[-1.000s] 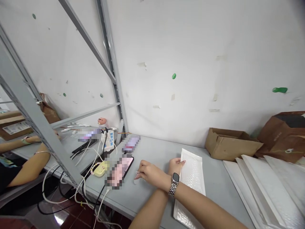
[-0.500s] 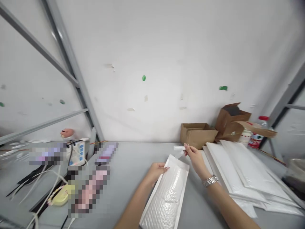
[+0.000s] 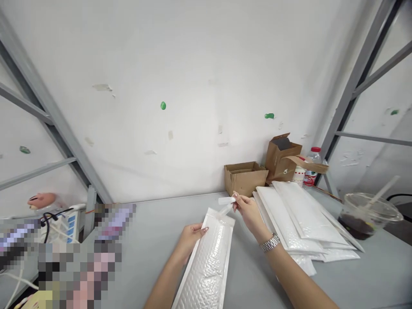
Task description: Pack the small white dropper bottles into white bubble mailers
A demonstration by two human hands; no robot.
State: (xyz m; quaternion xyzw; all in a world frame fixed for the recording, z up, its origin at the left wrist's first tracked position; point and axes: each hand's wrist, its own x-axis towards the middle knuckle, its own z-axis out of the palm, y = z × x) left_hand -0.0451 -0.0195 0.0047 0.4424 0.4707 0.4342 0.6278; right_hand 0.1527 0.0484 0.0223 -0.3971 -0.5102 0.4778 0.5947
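Note:
A white bubble mailer [image 3: 209, 262] slants up from the bottom edge, its top end above the grey table. My left hand [image 3: 192, 238] grips it by the upper left edge, thumb on the front face. Just above the mailer's top, my right hand [image 3: 245, 209] is closed in a pinch on a translucent white strip [image 3: 226, 201]. Part of this strip sticks out left of the fingers, and another part slopes down to the mailer's top edge. It looks like the peel-off backing strip. A metal watch [image 3: 270, 243] circles the right wrist.
Several white bubble mailers [image 3: 309, 214] lie piled on the right. Behind them stand an open cardboard box [image 3: 246, 180], a brown carton [image 3: 280, 161] and a red-capped bottle [image 3: 313, 165]. A plastic cup with a dark drink [image 3: 360, 221] stands far right; a power strip [image 3: 69, 227] lies left.
The view has turned to the right, so everything appears farther left and the drink cup shows fully. Both hands keep their holds on the mailer and the strip.

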